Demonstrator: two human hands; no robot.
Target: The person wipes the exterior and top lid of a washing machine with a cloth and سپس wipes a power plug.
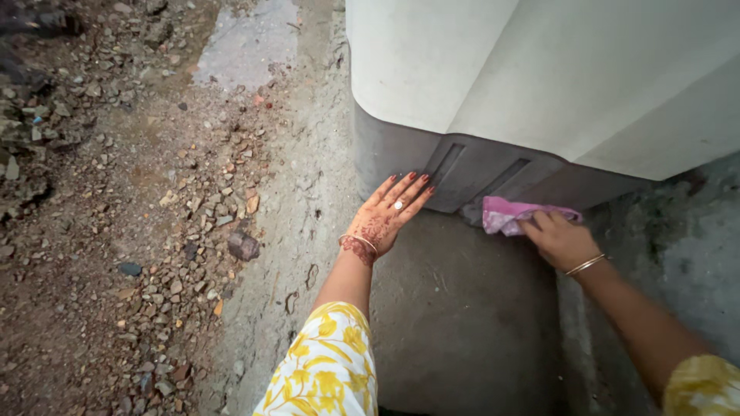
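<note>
A large white appliance (539, 69) with a grey base (478, 173) stands on a concrete slab. My left hand (385, 216), with a ring and a bangle, rests flat with fingers apart against the lower corner of the grey base. My right hand (559, 239) presses a pink cloth (512, 214) against the bottom edge of the grey base, to the right of my left hand. Both of my sleeves are yellow and white with a flower print.
The concrete slab (455, 308) lies under my arms. To the left is bare ground with gravel and small stones (154, 200). A wet patch (247, 46) lies at the top left. A rough concrete surface (678, 239) is at the right.
</note>
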